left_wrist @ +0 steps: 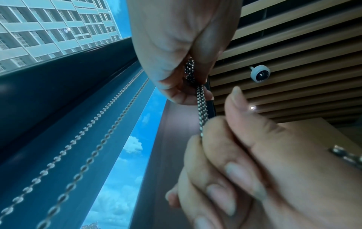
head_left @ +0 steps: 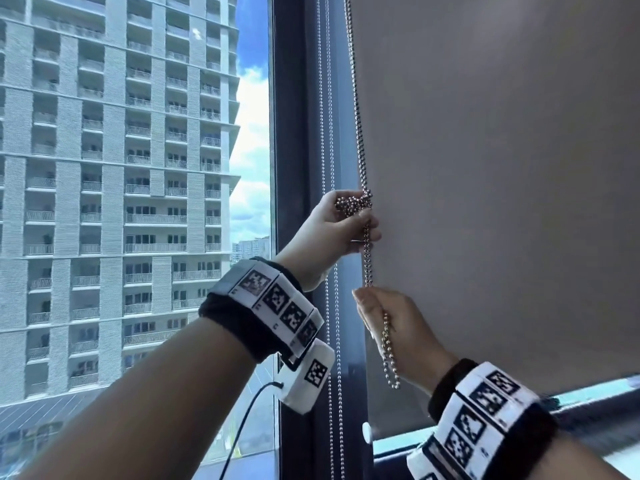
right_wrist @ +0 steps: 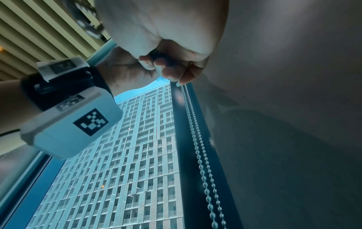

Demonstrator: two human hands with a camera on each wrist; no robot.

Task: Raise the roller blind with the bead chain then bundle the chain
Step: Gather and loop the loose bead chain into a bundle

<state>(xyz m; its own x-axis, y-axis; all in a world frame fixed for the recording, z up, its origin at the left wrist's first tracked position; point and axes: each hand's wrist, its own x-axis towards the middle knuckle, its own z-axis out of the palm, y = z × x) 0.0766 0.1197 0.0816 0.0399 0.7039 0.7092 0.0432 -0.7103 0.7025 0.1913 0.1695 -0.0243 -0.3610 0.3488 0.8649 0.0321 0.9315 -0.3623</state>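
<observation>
The metal bead chain (head_left: 358, 133) hangs down along the left edge of the taupe roller blind (head_left: 502, 168). My left hand (head_left: 346, 223) grips a bunch of gathered chain loops (head_left: 353, 202) at the blind's edge. From there the doubled strands (left_wrist: 201, 108) run straight down to my right hand (head_left: 370, 299), which pinches them between thumb and curled fingers. A short tail of chain (head_left: 389, 358) dangles below the right palm. In the left wrist view my left hand (left_wrist: 176, 54) is above and the right hand (left_wrist: 235, 155) below. The right wrist view shows my right palm (right_wrist: 156, 23) over the left hand's fingers (right_wrist: 156, 65).
A second pair of bead chains (head_left: 329, 133) hangs against the dark window frame (head_left: 291, 133), just left of my hands. Through the glass stands a high-rise building (head_left: 121, 168). The blind's bottom rail end cap (head_left: 367, 433) sits below my right wrist. A slatted ceiling (left_wrist: 293, 46) is overhead.
</observation>
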